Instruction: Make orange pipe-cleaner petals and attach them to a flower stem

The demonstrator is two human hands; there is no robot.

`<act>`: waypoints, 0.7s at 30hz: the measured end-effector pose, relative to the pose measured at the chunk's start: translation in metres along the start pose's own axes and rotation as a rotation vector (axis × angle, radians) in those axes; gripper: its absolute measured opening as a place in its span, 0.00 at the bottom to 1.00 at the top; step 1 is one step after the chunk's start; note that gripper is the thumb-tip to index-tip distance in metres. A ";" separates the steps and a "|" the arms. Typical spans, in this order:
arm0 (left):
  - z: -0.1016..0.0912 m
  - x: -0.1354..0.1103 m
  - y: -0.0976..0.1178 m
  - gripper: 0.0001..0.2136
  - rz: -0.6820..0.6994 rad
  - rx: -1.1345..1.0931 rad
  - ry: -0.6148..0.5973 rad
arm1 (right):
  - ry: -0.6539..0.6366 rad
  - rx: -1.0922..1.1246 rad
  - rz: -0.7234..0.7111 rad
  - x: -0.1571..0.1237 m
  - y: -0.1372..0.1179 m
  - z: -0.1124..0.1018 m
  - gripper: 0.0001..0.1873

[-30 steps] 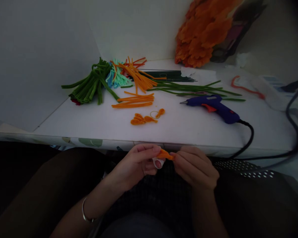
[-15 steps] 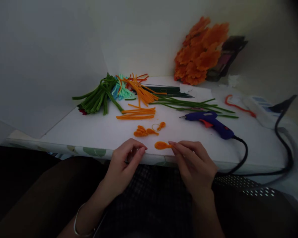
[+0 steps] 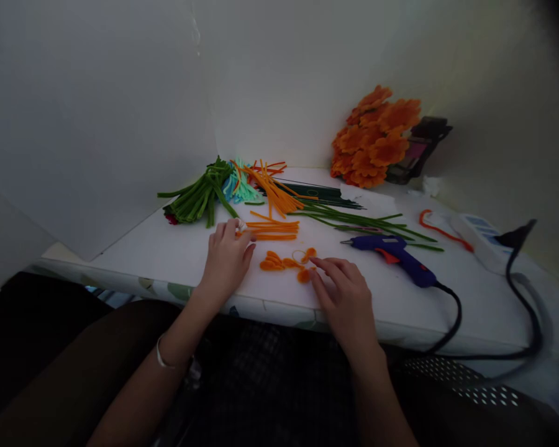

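My left hand (image 3: 227,259) is over the left ends of a row of orange pipe cleaners (image 3: 277,231), fingers curled downward and thumb apart from them. Its fingertips touch or nearly touch the row; no pipe cleaner is lifted. My right hand (image 3: 345,292) is at the table beside a looped orange pipe-cleaner petal (image 3: 304,275), its thumb and index finger slightly apart at the petal's edge. Several similar orange petals (image 3: 271,261) lie in a small cluster to the left. Another small orange piece (image 3: 310,252) with a thin ring lies just behind.
A blue glue gun (image 3: 395,249) lies at right, its cord running off the front edge near a white power strip (image 3: 482,242). Green pipe cleaners (image 3: 200,195), a larger orange bundle (image 3: 279,195) and dark stems (image 3: 321,192) lie behind. Orange flowers (image 3: 372,143) stand against the wall.
My right hand has set the orange petal down near the others and its fingers have parted. My left hand has moved forward to the orange pipe cleaners. The camera view has shifted.
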State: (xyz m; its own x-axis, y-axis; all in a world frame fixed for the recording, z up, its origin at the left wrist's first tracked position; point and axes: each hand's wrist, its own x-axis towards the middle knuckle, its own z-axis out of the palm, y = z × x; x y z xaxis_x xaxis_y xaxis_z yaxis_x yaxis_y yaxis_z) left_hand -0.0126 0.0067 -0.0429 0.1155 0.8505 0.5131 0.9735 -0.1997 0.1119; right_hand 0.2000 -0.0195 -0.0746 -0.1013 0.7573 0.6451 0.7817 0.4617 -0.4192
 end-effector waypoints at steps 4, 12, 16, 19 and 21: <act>0.004 0.021 -0.001 0.09 0.020 0.085 -0.144 | -0.018 -0.006 -0.002 -0.001 0.000 0.000 0.12; 0.009 0.025 -0.001 0.11 0.061 0.050 -0.177 | 0.015 0.044 -0.017 -0.002 0.001 -0.001 0.12; 0.006 0.023 0.001 0.11 0.038 0.039 -0.156 | 0.022 0.077 -0.018 -0.003 0.001 -0.004 0.11; 0.000 0.023 0.002 0.11 0.005 0.035 -0.090 | 0.052 0.118 -0.019 -0.005 -0.001 -0.010 0.12; -0.002 0.023 0.003 0.10 0.004 0.032 -0.082 | 0.066 0.137 -0.020 -0.007 -0.003 -0.013 0.12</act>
State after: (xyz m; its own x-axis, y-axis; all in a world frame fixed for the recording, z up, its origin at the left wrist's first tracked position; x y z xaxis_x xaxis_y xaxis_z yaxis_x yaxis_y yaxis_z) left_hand -0.0076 0.0250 -0.0292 0.1342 0.8869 0.4420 0.9786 -0.1889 0.0818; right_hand 0.2065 -0.0318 -0.0694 -0.0722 0.7172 0.6932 0.6883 0.5388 -0.4857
